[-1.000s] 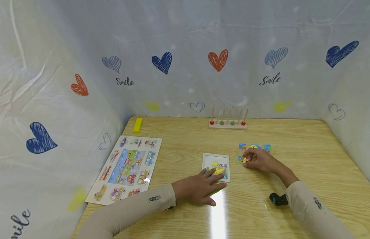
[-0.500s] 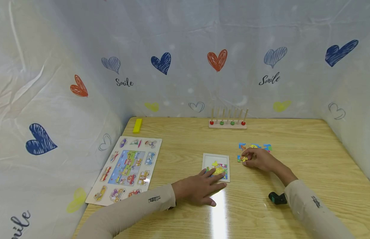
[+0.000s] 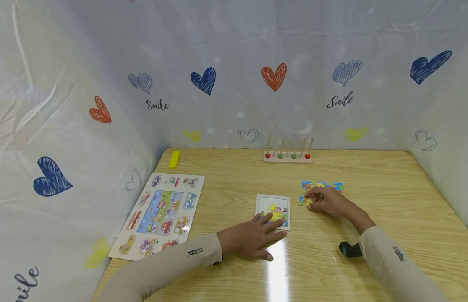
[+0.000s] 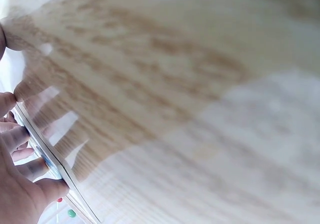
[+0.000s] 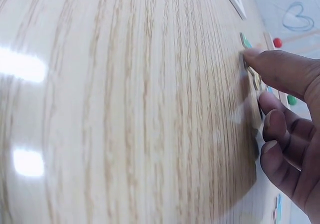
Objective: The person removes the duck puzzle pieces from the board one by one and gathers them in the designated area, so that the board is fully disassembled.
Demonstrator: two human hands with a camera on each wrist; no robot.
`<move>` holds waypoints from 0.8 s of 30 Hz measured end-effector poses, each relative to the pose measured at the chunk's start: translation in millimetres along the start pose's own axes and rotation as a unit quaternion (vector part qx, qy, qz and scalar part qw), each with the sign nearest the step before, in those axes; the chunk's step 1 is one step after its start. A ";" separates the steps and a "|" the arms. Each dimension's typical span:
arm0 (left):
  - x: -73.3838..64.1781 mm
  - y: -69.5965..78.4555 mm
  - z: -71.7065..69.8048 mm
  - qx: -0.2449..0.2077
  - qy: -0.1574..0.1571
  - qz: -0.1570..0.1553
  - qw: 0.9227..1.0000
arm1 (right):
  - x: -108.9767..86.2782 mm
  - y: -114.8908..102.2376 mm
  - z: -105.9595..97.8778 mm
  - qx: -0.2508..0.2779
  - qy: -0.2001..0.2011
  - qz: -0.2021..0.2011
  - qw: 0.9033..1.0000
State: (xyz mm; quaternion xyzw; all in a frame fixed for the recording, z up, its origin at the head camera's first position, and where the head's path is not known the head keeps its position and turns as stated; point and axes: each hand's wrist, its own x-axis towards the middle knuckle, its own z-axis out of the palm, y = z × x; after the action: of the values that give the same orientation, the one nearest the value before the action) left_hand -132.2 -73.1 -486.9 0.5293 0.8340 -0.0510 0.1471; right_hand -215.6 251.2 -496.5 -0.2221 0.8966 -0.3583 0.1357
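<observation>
In the head view my left hand lies with its fingers spread over the lower part of a small white puzzle tray. A few colourful jigsaw pieces sit inside the tray, partly under the fingers. My right hand is to the right of the tray. Its thumb and fingertips pinch a small blue and yellow jigsaw piece low at the table; the hand hides part of it. The right wrist view has the thumb on the piece's edge. Just beyond are more loose jigsaw pieces.
A large vehicle picture board lies at the left. Behind it is a yellow block. A wooden peg stand with red and green beads stands near the back wall. A black device is at the right wrist.
My right hand and the jigsaw piece at its fingertips have shifted slightly left along the table. The left hand stays in place on the tray.
</observation>
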 end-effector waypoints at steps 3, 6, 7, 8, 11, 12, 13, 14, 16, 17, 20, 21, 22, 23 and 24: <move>-0.5 0.3 -0.1 0.004 0.000 -0.001 1.000 | -0.2 0.5 0.1 -0.003 -0.003 -0.001 1.000; -0.5 0.4 0.0 0.007 0.001 -0.001 1.000 | -0.6 1.9 0.2 -0.007 -0.005 0.004 1.000; -0.4 0.4 0.1 0.008 0.002 0.000 1.000 | -0.6 2.3 0.0 -0.009 -0.006 0.004 1.000; -0.3 0.3 0.2 0.009 0.002 0.000 1.000 | -0.7 2.8 -0.1 -0.010 -0.006 0.006 1.000; -0.4 0.3 -0.3 0.007 0.005 0.001 1.000 | -0.8 3.6 -0.8 -0.017 -0.004 0.009 1.000; -0.4 0.3 -0.5 0.005 0.006 0.001 1.000 | -0.6 3.6 -1.1 -0.020 -0.002 0.008 1.000; -0.5 0.3 -0.6 0.003 0.006 0.001 1.000 | -0.2 3.2 -1.1 -0.023 0.001 0.006 1.000; -0.6 0.4 -0.7 0.001 0.006 0.002 1.000 | -0.1 2.3 -1.1 -0.026 0.005 0.007 1.000; -0.8 0.5 -0.8 0.000 0.007 0.001 1.000 | 1.0 -0.1 -0.8 -0.031 0.013 0.002 0.999; -0.9 0.6 -0.7 -0.001 0.007 0.001 1.000 | 1.7 -1.4 -0.4 -0.033 0.016 -0.003 0.999; -1.1 0.7 -0.9 0.000 0.008 0.001 1.000 | 4.4 -7.3 1.9 -0.021 0.012 -0.018 1.000; -1.0 0.7 -0.9 0.000 0.009 0.001 1.000 | 5.5 -9.3 3.1 -0.015 0.009 -0.024 1.000; -0.9 0.7 -1.0 0.001 0.009 0.002 1.000 | 6.8 -11.4 4.4 -0.009 0.004 -0.029 1.000; -0.8 0.8 -1.1 0.001 0.010 0.003 1.000 | 8.0 -13.3 5.8 -0.004 -0.002 -0.034 0.999; -0.6 0.7 -1.0 0.002 0.011 0.003 1.000 | 9.5 -15.5 7.4 0.002 -0.007 -0.039 0.999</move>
State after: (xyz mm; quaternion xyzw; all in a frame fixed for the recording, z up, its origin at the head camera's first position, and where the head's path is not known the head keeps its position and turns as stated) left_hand -131.5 -73.0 -485.6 0.5331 0.8336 -0.0464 0.1370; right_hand -216.2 232.2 -491.6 -0.2586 0.8855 -0.3640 0.1284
